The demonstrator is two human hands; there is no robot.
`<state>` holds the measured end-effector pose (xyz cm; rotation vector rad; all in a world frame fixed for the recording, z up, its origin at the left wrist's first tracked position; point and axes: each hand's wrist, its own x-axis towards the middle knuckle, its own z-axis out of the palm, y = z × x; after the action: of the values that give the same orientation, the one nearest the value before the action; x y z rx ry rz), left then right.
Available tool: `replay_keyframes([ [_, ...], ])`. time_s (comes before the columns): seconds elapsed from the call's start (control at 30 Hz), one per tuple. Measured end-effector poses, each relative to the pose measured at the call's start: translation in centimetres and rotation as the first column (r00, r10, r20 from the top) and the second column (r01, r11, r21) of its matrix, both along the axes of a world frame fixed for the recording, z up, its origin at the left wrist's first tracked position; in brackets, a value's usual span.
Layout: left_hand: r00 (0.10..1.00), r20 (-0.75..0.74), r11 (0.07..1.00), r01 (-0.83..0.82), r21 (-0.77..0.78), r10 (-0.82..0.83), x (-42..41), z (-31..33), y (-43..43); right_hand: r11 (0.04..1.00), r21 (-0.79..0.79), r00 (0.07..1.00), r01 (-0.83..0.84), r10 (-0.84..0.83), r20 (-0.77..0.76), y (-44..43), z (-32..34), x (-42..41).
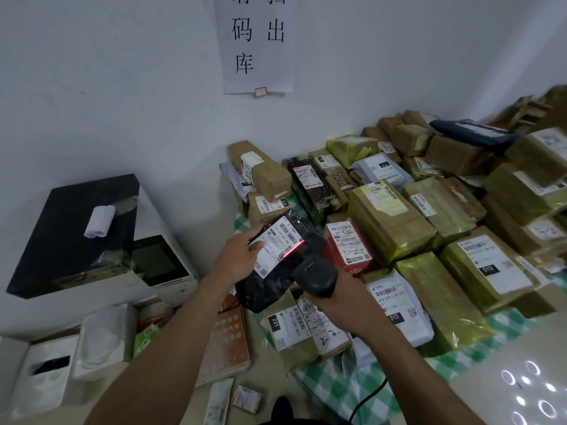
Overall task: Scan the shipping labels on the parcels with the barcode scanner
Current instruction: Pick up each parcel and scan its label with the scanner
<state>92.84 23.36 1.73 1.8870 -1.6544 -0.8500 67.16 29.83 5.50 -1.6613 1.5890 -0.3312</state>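
My left hand [237, 257] grips a black plastic parcel [273, 286] lifted above the table, thumb lying on its white shipping label [277, 245]. A red scan line glows across the label's right edge. My right hand [334, 297] grips the handle of a black barcode scanner [316, 271], whose head points at that label from just to its right. The scanner's black cable [369, 397] trails down toward the bottom edge. Several labelled parcels lie below and to the right, among them a red box [349, 248].
Cardboard and taped parcels [429, 210] cover a green checked cloth [352, 384] from centre to far right. A white printer [162, 271] with a black box [76, 234] on top stands at left by the wall. Tissue boxes [46, 372] and an orange booklet [228, 335] lie lower left.
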Motion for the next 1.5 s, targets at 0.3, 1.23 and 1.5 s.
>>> replay_keyframes([
  [0.3, 0.999, 0.019, 0.999, 0.028, 0.033, -0.028, 0.6, -0.3, 0.4, 1.0, -0.003, 0.999, -0.03, 0.03, 0.013, 0.2, 0.3, 0.3],
  [1.23, 0.957, 0.032, 0.956, 0.287, 0.067, -0.289, -8.3, -8.0, 4.1, 0.973, 0.131, 0.952, 0.189, -0.214, 0.217, 0.0, -2.8, -2.3],
  [1.5, 0.983, 0.138, 0.992, 0.112, 0.064, -0.12, -7.5, -9.9, 2.1, 0.957, 0.158, 0.934, 0.244, -0.275, 0.228, -1.8, -3.7, -2.7],
])
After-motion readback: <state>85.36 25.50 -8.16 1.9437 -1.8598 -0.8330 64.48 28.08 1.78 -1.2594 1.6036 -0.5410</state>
